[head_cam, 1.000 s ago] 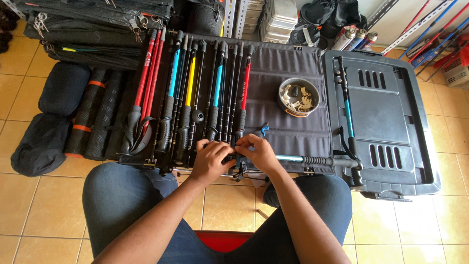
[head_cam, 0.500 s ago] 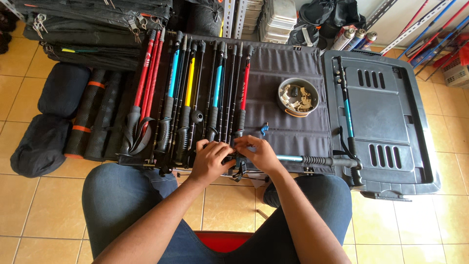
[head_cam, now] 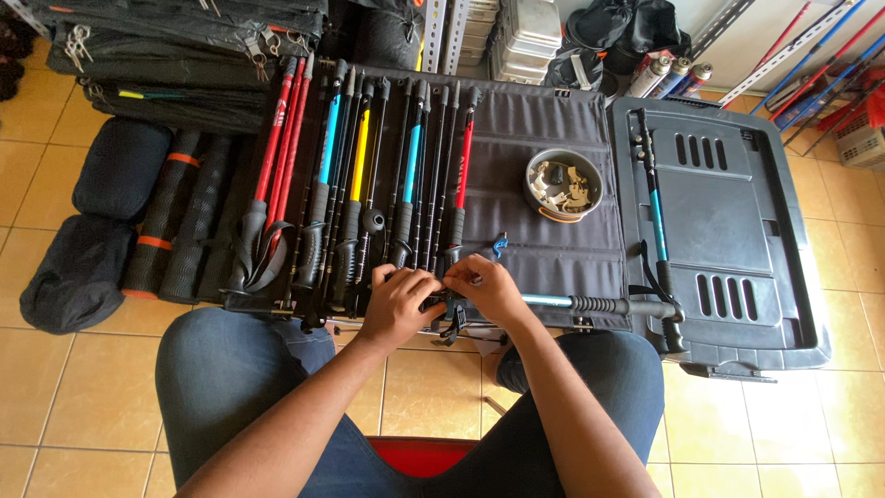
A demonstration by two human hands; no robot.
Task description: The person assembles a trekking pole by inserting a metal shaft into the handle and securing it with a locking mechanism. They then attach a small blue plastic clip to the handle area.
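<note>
My left hand (head_cam: 398, 302) and my right hand (head_cam: 489, 286) meet over a light-blue trekking pole (head_cam: 590, 302) lying crosswise along the near edge of a dark fabric-covered case (head_cam: 553, 249). Both hands pinch a small black part of that pole between them; the part itself is mostly hidden by my fingers. A small blue clip (head_cam: 499, 245) lies just beyond my right hand. Behind my hands a row of several trekking poles (head_cam: 369, 184) in red, blue, yellow and black lies lengthwise on the case.
A round metal pot (head_cam: 563, 184) with small pale parts sits on the case. On the grey plastic lid (head_cam: 737, 231) at right lies another blue pole (head_cam: 654, 203). Rolled black mats (head_cam: 180, 217) and dark bags (head_cam: 120, 171) lie at left. My knees frame a red seat (head_cam: 419, 456).
</note>
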